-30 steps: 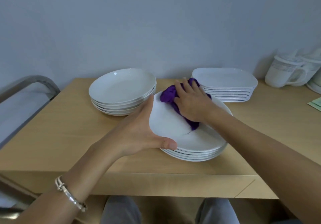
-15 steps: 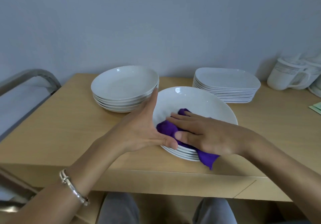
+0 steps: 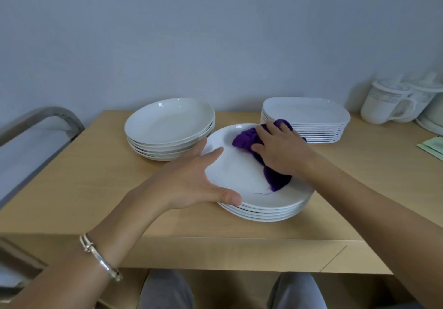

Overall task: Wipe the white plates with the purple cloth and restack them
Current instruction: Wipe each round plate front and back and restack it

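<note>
The right hand (image 3: 280, 151) lies flat on the purple cloth (image 3: 245, 138) with straight fingers, and presses it on the top white plate (image 3: 236, 175) of the near pile (image 3: 268, 214) on the wooden table (image 3: 84, 177). The left hand (image 3: 191, 180) is spread wide, with thumb and fingers touching that plate's left rim.

We log two bare forearms, uncovered as far back as the view runs. On the left wrist we note a silver bangle (image 3: 100, 259): slim polished metal, seemingly two thin bands side by side, bound at one point by a small wrap or clasp. Both the left hand (image 3: 191, 179) and right hand (image 3: 280, 150) are bare. Below the near edge of the table (image 3: 96, 177) we record two knees in plain grey trousers (image 3: 165, 289).
</note>
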Demonstrator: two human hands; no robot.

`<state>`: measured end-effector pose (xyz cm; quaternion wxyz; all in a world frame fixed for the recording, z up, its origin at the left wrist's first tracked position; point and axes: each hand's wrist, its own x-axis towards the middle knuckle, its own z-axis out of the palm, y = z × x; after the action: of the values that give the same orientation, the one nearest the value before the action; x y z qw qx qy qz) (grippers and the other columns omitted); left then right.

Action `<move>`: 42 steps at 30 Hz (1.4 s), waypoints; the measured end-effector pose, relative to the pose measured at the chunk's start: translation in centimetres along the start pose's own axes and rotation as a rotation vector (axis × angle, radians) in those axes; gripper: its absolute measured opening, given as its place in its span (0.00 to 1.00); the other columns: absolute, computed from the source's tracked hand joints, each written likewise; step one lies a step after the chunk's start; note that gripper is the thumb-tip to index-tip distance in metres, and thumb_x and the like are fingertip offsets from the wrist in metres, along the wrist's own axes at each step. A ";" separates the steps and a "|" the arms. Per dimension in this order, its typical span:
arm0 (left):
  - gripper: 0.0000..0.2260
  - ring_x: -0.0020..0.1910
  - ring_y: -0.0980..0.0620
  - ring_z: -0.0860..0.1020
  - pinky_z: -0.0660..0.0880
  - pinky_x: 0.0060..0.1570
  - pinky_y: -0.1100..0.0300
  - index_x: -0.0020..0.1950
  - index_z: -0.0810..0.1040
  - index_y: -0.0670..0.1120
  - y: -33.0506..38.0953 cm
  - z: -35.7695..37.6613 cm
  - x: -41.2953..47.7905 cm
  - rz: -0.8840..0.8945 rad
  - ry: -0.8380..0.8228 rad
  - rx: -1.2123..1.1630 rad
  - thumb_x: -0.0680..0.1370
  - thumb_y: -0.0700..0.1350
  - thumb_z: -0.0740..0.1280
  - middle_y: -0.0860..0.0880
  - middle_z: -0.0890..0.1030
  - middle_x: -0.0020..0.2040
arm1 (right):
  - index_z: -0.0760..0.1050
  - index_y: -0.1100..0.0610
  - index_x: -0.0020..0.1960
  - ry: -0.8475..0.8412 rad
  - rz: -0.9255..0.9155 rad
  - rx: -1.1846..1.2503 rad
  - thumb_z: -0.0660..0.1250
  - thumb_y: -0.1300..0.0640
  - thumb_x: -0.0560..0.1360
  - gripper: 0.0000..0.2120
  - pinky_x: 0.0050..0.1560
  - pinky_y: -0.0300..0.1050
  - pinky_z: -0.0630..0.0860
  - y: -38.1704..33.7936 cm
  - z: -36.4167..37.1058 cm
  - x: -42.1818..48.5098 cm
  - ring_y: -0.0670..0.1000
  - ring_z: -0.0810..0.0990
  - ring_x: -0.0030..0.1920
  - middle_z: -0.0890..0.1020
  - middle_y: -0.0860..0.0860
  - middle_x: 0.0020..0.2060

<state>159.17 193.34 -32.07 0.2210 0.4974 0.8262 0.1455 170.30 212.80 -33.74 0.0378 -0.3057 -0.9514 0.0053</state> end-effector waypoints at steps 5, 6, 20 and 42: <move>0.37 0.79 0.55 0.37 0.43 0.76 0.54 0.78 0.60 0.61 2.1 -0.9 -1.1 0.032 -0.082 0.255 0.72 0.72 0.61 0.53 0.41 0.81 | 0.60 0.52 0.73 -0.053 -0.070 0.078 0.55 0.41 0.78 0.27 0.67 0.53 0.64 0.1 -1.1 -4.7 0.53 0.63 0.70 0.68 0.48 0.70; 0.29 0.79 0.54 0.38 0.43 0.76 0.55 0.76 0.64 0.61 2.6 -0.8 -1.4 0.070 -0.109 0.320 0.76 0.69 0.58 0.51 0.46 0.82 | 0.60 0.51 0.73 -0.075 -0.075 0.094 0.56 0.39 0.77 0.28 0.66 0.54 0.65 -0.2 -1.1 -5.2 0.53 0.64 0.69 0.69 0.48 0.69; 0.19 0.73 0.52 0.65 0.66 0.66 0.48 0.72 0.71 0.54 5.6 3.1 -1.5 0.358 -0.098 0.507 0.85 0.55 0.51 0.56 0.70 0.73 | 0.72 0.52 0.61 0.263 0.052 0.549 0.64 0.46 0.76 0.16 0.51 0.49 0.73 0.8 -5.9 -6.3 0.53 0.76 0.50 0.79 0.51 0.50; 0.16 0.54 0.48 0.83 0.77 0.57 0.51 0.60 0.80 0.42 5.2 -1.5 0.1 0.083 0.398 -1.707 0.85 0.49 0.57 0.44 0.85 0.55 | 0.67 0.46 0.70 0.695 -0.056 0.740 0.65 0.46 0.76 0.24 0.53 0.37 0.67 -1.0 -10.9 -8.6 0.43 0.74 0.56 0.77 0.41 0.53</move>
<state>162.30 195.81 -28.43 0.3639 0.1571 0.4397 0.8060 177.52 206.83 -23.45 0.4579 -0.2299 -0.8248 0.2389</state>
